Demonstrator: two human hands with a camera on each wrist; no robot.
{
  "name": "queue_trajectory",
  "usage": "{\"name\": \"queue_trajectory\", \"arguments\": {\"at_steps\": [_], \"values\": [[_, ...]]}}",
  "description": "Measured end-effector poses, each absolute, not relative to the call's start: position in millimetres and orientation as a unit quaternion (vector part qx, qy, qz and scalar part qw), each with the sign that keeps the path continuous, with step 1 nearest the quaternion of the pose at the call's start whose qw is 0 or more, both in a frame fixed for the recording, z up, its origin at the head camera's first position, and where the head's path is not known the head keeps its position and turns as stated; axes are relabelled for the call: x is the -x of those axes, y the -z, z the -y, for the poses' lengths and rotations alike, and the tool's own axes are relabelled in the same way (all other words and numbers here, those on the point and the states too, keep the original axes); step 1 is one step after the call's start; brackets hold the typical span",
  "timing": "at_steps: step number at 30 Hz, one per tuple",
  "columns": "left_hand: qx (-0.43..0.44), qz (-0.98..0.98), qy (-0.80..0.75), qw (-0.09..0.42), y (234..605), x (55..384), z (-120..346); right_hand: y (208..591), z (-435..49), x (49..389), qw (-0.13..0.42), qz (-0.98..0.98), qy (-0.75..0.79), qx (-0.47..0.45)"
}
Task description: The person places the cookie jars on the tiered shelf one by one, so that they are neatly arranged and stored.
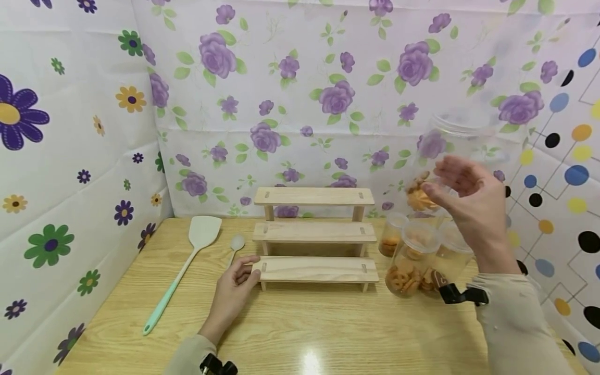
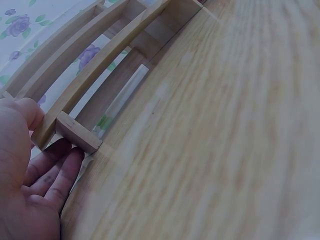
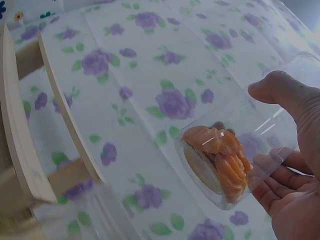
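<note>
A three-tier wooden display stand [image 1: 315,269] stands on the table. My left hand [image 1: 235,287] holds the left end of its lowest step; in the left wrist view the fingers [image 2: 65,172] lie under the board, against the short leg. Raised at the right, above the table, my right hand [image 1: 480,205] grips a tall clear jar [image 3: 215,160], tilted, with orange-brown cookies [image 3: 227,155] at its bottom. Below that hand several clear jars of cookies [image 1: 404,276] stand close together, right of the stand.
Left of the stand lies a spatula with a mint-green handle [image 1: 171,291] and a pale blade. A small pale spoon [image 1: 237,242] lies between spatula and stand. Patterned cloth walls [image 1: 281,104] close off the back and both sides of the wooden table [image 1: 300,323].
</note>
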State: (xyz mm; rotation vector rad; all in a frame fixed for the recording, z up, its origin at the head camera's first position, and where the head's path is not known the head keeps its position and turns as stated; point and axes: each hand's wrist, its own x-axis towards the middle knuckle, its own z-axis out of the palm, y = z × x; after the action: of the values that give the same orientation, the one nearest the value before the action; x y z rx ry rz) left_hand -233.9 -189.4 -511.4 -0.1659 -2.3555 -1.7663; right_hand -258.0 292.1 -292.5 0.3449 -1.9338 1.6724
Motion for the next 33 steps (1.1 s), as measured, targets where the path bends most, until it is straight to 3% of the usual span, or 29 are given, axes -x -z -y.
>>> {"name": "queue_trajectory", "arguments": {"at_steps": [10, 33], "values": [[0.058, 0.792, 0.601, 0.092, 511.4, 231.9, 189.9, 291.2, -237.2, 271.6, 0.249, 0.723, -0.619, -0.177], [0.057, 0.793, 0.597, 0.103, 512.5, 234.7, 188.6, 288.2, -114.4, 330.7, 0.106, 0.649, -0.702, -0.274]]}}
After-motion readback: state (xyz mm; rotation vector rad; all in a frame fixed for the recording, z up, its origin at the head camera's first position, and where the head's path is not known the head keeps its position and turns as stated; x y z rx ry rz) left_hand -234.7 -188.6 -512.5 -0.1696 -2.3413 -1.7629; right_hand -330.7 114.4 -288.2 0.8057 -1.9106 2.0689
